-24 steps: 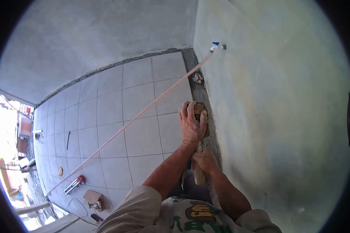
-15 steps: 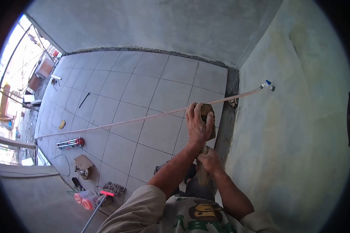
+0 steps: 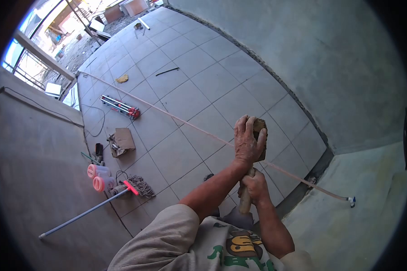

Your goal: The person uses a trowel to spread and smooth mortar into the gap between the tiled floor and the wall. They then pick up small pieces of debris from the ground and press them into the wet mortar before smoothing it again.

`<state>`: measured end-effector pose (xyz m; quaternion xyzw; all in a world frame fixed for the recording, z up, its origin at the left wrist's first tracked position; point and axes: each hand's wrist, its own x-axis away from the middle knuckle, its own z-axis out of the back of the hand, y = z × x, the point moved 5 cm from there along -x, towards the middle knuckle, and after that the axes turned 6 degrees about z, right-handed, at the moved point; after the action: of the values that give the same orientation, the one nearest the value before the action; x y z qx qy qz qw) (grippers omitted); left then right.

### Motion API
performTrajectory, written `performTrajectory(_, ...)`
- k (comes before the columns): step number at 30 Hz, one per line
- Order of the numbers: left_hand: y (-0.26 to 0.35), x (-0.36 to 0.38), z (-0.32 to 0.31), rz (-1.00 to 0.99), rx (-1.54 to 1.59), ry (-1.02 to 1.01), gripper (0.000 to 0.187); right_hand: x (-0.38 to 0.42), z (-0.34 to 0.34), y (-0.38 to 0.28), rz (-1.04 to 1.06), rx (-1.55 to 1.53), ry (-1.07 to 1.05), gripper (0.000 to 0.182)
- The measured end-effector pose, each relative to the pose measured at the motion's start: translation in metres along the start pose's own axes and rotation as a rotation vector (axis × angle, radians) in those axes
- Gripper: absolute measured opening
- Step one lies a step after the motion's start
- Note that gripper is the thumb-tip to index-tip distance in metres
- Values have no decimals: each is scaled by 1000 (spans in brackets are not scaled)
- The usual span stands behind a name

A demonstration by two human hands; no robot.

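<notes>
A tool with a dirty, mortar-crusted block-like head (image 3: 260, 128) and a pale handle (image 3: 245, 201) is held up in front of my body. My left hand (image 3: 248, 141) lies over the block, its fingers wrapped round the near side and top. Just below it, my right hand (image 3: 256, 184) is closed round the handle. Part of the block is hidden behind my left fingers.
A hose (image 3: 190, 126) crosses the tiled floor (image 3: 167, 153) to a tap (image 3: 352, 201) on the right wall. At left are a tile cutter (image 3: 121, 107), a cardboard box (image 3: 124, 140), pink-lidded containers (image 3: 103, 183), a mop (image 3: 141, 186) and a pole with a pink head (image 3: 83, 216).
The view has turned to the left, so the floor, hose and tap appear rotated. Both hands keep their hold on the tool and now appear slightly further right.
</notes>
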<state>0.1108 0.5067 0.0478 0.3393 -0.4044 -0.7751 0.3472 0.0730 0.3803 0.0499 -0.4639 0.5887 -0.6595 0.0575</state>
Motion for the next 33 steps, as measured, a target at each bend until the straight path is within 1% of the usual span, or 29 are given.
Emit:
performTrajectory(4,-40,-80,55,32,-53,114,49,-62,-70,-31,-15,50,-112,21)
performTrajectory(7,-71,-131,92,62,-85,194,49,-108,-117,-54,41,113,-188,21)
performTrajectory(9,-91,-165,116,73,-103,256,49,-133,-150,-75,9,189,-260,21)
performTrajectory(11,-116,-189,141,157,-155,304,50,-155,-183,-86,-2,213,-324,21)
performTrajectory(13,-138,-220,165,171,-155,341,50,-181,-215,-97,-3,243,-367,21)
performTrajectory(15,-158,-246,191,177,-209,404,51,-207,-248,-102,34,204,-458,22)
performTrajectory(17,-173,-270,216,205,-229,431,51,-227,-279,-115,15,211,-514,23)
performTrajectory(19,-195,-301,240,232,-267,486,50,-254,-313,-123,-49,225,-562,23)
performTrajectory(23,-235,-357,281,287,-295,570,50,-304,-374,-146,-58,288,-639,21)
performTrajectory(29,-297,-448,343,305,-296,599,49,-378,-476,-175,-27,341,-662,23)
performTrajectory(32,-335,-500,376,284,-271,589,49,-416,-534,-191,-24,374,-612,25)
performTrajectory(33,-346,-520,388,284,-282,574,49,-428,-556,-197,-7,331,-615,26)
